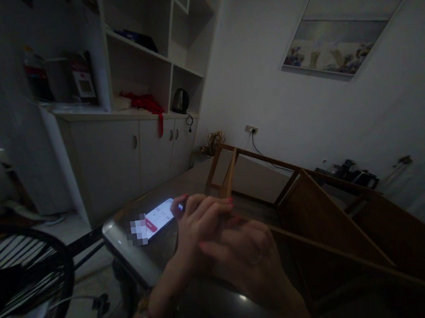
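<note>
My left hand, with a bracelet or watch at the wrist, reaches in over the dark table, its fingers curled. Close against it is my right hand, which wears a ring and is also bent closed. Whatever lies between the fingers is hidden in the dim light. Behind the hands is a brown wooden frame with dividers, its near edge passing close to them; whether they touch it I cannot tell. A lit phone lies on the table just left of my left hand.
At left stands a black chair with ribbed strands, cables on the floor beside it. White cabinets with shelves hold a kettle, a red cloth and a bottle. A wall socket has a plugged-in cord.
</note>
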